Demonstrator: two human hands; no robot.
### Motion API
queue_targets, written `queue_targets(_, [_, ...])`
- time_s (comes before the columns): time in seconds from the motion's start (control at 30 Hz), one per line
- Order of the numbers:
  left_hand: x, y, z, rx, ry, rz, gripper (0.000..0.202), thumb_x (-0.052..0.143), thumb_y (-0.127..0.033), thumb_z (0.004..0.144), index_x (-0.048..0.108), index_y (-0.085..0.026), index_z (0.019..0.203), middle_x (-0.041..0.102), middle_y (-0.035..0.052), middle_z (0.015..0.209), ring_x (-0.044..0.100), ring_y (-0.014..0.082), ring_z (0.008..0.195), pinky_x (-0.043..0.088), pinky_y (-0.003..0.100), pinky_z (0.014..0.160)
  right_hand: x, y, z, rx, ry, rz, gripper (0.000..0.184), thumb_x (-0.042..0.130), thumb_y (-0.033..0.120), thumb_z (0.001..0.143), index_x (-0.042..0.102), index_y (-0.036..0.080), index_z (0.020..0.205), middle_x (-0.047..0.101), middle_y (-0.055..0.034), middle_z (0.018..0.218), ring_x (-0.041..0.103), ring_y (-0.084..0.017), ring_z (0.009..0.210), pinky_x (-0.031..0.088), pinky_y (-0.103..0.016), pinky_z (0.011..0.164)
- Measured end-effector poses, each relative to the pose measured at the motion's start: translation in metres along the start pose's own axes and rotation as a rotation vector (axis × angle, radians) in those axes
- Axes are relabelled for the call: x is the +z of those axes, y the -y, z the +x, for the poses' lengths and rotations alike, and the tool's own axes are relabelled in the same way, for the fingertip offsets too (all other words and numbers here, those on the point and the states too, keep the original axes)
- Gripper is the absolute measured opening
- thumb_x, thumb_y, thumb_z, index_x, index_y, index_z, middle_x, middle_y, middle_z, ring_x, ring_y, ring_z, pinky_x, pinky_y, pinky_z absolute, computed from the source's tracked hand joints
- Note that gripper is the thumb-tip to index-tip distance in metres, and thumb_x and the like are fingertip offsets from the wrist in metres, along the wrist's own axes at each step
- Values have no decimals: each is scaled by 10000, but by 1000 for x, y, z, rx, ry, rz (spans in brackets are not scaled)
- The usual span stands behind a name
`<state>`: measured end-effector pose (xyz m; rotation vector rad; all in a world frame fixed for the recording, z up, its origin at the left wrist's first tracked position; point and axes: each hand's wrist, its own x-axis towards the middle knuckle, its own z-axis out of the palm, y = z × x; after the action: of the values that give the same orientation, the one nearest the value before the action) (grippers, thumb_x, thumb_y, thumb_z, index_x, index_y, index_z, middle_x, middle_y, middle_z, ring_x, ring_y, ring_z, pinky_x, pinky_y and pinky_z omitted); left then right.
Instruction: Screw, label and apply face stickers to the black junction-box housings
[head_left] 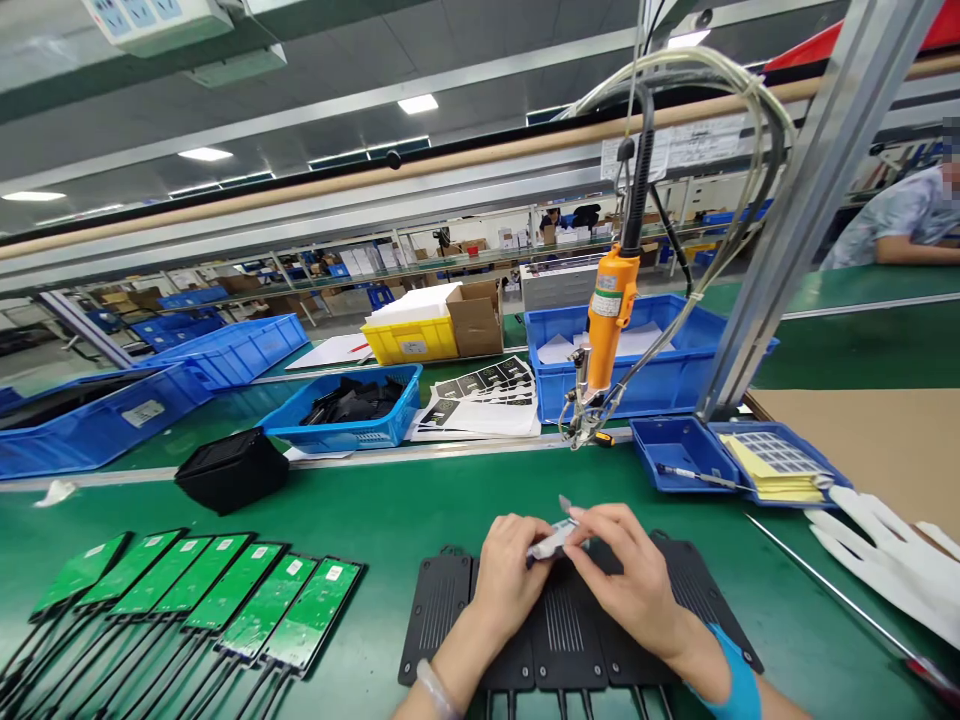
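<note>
Orange tool (606, 335) hangs beyond both hands (512, 572) (631, 578), pinching a small pale piece (551, 541) above black cases (564, 635).

blk striped cases (564, 622), grn PCBs (315, 608), orng driver (604, 335)

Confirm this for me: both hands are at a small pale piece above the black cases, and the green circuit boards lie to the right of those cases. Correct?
Not quite: the green circuit boards lie to the left of the black cases, as the head view shows. Both hands are at the small pale piece above the cases.
</note>
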<state>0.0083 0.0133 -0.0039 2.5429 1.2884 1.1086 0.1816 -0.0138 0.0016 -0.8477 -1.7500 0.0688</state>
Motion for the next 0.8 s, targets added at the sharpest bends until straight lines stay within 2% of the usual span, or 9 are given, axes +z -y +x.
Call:
queue_targets(0.07, [-4,7,6,-24,-2,56,249,680,16,723,638,-200,840,717,-15,787,643,181,732,488,305,674,-5,8,5,155,-13,81,475,587,79,902,480,246,1334,521,-21,961,650,-128,779,586,-303,762])
queue_targets(0.13, [-9,14,13,-46,15,117,208,650,1,761,650,-182,860,731,26,821,662,217,785,511,356,727,-13,15,8,345,3,202,460,597,138,898,470,284,1315,486,9,955,663,-111,739,572,-317,791])
queue_targets(0.2, [-16,18,18,-59,58,171,232,650,-28,790,664,-164,977,745,82,956,676,270,914,524,439,828,-24,18,7,545,83,322,455,595,202,889,456,308,1309,467,19,977,667,-102,738,557,-320,802])
queue_targets(0.3, [-31,10,17,-91,133,252,579,718,-4,726,570,-123,1274,630,207,1304,573,387,1221,443,606,1010,-44,18,-4,792,296,413,426,581,290,869,460,260,1276,456,-6,1018,646,-108,754,545,-300,728])
queue_targets(0.37, [-42,-6,8,-96,225,351,708,753,-21,709,503,-101,1366,523,257,1423,474,434,1331,389,655,1065,-56,16,-18,895,394,412,411,580,314,845,466,229,1231,445,-21,1032,621,-107,745,533,-291,693])
queue_targets(0.47, [-51,-40,-16,-17,437,395,601,769,-168,771,555,-107,1330,556,220,1409,501,407,1323,407,623,1094,-70,15,-40,965,449,356,411,565,301,821,446,224,1207,422,-18,1024,594,-96,707,518,-283,659])
queue_targets(0.57, [-45,-72,-45,89,584,237,602,778,-326,790,574,-109,1313,596,178,1384,553,350,1289,447,550,1106,-76,16,-56,985,464,301,401,545,287,824,435,230,1206,407,-14,1017,601,-96,699,521,-277,640])
queue_targets(0.67, [-27,-91,-71,156,610,124,693,772,-431,789,539,-86,1343,589,178,1397,560,317,1292,478,480,1102,-78,18,-60,972,461,263,361,540,268,837,450,231,1184,423,-19,1012,629,-106,710,539,-277,640])
queue_targets(0.8, [-5,-99,-91,148,534,126,842,809,-528,714,516,-63,1352,600,196,1378,570,330,1281,501,470,1085,-76,19,-61,902,455,222,317,536,256,860,461,236,1167,460,-31,1012,675,-131,720,554,-281,621])
